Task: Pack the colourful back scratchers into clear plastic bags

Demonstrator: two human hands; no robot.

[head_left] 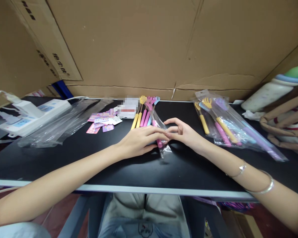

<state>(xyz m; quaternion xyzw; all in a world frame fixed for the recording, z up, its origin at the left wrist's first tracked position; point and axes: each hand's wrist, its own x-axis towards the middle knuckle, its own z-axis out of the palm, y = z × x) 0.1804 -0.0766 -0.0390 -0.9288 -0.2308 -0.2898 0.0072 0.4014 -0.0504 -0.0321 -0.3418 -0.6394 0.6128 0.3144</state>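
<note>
A pink back scratcher in a clear plastic sleeve lies on the black table between my hands. My left hand lies over the sleeve's lower end with fingers stretched, fingertips pressing it. My right hand meets it from the right and pinches the sleeve with thumb and fingers. Just behind lie loose back scratchers with yellow, pink and blue handles and hand-shaped heads.
Bagged back scratchers are stacked at the right. Empty clear sleeves and small pink cards lie at the left, beside a white power strip. Cardboard walls stand behind. A bag and a bottle sit far right.
</note>
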